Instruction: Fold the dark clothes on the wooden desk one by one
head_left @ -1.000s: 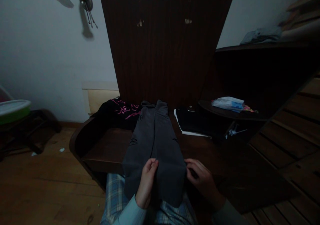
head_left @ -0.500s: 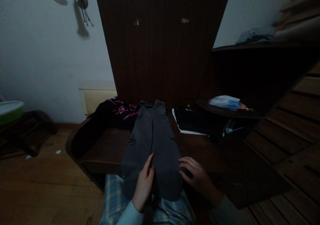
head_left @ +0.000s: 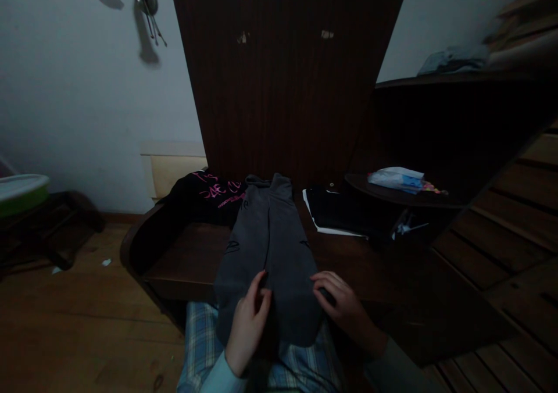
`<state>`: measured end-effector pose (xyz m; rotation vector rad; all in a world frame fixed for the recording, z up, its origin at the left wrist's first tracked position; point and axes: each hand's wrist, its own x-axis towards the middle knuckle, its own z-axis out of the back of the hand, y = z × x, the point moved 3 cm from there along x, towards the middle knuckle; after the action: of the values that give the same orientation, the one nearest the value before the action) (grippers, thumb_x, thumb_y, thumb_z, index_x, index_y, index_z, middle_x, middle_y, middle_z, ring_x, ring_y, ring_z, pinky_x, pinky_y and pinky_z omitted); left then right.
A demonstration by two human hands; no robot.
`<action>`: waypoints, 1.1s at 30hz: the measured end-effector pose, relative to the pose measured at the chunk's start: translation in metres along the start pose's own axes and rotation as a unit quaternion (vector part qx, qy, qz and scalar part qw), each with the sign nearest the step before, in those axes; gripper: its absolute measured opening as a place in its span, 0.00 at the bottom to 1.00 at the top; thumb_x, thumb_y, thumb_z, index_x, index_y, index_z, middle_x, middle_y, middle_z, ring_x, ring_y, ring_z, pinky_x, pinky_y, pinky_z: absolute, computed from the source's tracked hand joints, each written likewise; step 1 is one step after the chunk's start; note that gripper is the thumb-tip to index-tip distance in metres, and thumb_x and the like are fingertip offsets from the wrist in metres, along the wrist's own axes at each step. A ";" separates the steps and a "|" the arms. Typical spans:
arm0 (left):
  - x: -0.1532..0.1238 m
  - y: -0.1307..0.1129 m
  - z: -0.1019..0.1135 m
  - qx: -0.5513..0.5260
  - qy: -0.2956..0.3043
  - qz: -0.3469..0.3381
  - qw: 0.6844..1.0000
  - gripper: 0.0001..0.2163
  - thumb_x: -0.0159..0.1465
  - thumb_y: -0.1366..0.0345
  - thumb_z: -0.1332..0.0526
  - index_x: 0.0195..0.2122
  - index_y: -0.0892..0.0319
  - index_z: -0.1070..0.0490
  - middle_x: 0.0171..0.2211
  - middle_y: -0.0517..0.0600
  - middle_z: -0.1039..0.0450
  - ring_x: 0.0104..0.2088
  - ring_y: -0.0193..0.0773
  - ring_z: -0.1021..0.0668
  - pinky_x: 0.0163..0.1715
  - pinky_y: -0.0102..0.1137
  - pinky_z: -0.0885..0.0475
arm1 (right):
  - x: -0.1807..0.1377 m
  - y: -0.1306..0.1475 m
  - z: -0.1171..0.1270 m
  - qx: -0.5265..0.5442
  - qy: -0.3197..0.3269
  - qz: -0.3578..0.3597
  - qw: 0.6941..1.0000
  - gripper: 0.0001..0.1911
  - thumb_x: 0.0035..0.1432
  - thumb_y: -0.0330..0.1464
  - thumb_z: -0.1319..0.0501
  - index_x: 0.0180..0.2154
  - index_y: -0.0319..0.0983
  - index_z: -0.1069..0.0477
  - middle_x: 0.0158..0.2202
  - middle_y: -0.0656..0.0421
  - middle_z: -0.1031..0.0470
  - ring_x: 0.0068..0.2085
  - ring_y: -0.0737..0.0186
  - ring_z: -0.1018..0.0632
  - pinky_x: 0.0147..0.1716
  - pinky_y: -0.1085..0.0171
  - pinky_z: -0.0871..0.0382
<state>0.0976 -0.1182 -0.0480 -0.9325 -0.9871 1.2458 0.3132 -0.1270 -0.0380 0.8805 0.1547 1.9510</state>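
A dark grey garment (head_left: pixel 281 247) with black markings lies lengthwise on the wooden desk, a seam or fold line down its middle. Its near end hangs over the desk's front edge onto my lap. My left hand (head_left: pixel 249 317) rests over the garment's near half beside the middle line, index finger stretched and thumb apart. At the garment's right edge is my right hand (head_left: pixel 340 303), its fingers bent and the thumb spaced from them, fingertips touching or very near the cloth. No cloth shows clearly gripped in either hand.
Black clothing with pink lettering (head_left: pixel 213 198) lies at the desk's back left. Dark folded cloth with white edges (head_left: pixel 337 213) sits right of the garment. A plastic packet (head_left: pixel 396 179) lies on a small shelf. The desk's curved side (head_left: pixel 135 245) rises at left.
The view has shifted slightly, moving the scene a little to the right. My left thumb and index finger have bent a little; the garment lies much as before.
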 end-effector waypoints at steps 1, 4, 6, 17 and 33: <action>0.000 -0.003 0.006 0.028 0.001 -0.021 0.999 0.15 0.58 0.58 0.47 0.45 0.56 0.33 0.31 0.48 0.26 0.33 0.36 0.25 0.36 0.29 0.33 | 0.003 0.003 0.001 0.017 0.007 0.002 1.000 0.05 0.55 0.29 0.48 0.29 0.40 0.34 0.36 0.56 0.27 0.40 0.62 0.28 0.41 0.61 0.34; 0.006 -0.012 0.026 0.121 -0.021 -0.068 0.990 0.11 0.58 0.58 0.49 0.30 0.57 0.31 0.30 0.49 0.28 0.32 0.38 0.27 0.34 0.30 0.35 | 0.015 0.013 0.005 0.079 0.039 0.005 0.996 0.06 0.56 0.30 0.48 0.30 0.39 0.33 0.34 0.56 0.27 0.39 0.63 0.27 0.39 0.64 0.34; 0.012 -0.014 0.034 0.187 -0.012 -0.079 0.979 0.11 0.59 0.58 0.49 0.26 0.57 0.34 0.27 0.49 0.31 0.29 0.37 0.28 0.32 0.30 0.36 | 0.028 0.021 0.007 0.118 0.062 -0.002 0.991 0.06 0.56 0.30 0.48 0.30 0.39 0.33 0.33 0.57 0.27 0.38 0.65 0.27 0.39 0.66 0.34; 0.010 -0.003 0.012 0.372 -0.055 -0.116 0.919 0.02 0.55 0.69 0.50 0.27 0.57 0.40 0.27 0.48 0.36 0.32 0.39 0.32 0.32 0.32 0.37 | 0.115 0.023 -0.058 0.310 0.195 -0.169 0.915 0.08 0.51 0.35 0.44 0.24 0.37 0.35 0.19 0.64 0.33 0.21 0.70 0.29 0.23 0.70 0.35; 0.036 0.002 0.047 0.003 -0.029 -0.027 0.999 0.09 0.51 0.58 0.46 0.23 0.59 0.37 0.22 0.44 0.36 0.25 0.32 0.33 0.26 0.25 0.39 | 0.111 0.026 -0.083 0.417 0.286 -0.273 0.818 0.15 0.49 0.41 0.41 0.25 0.34 0.32 0.19 0.62 0.29 0.16 0.75 0.33 0.13 0.74 0.42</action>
<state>0.0538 -0.0806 -0.0326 -0.8631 -1.0463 1.2348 0.2107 -0.0310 -0.0299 0.6161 1.5402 1.4896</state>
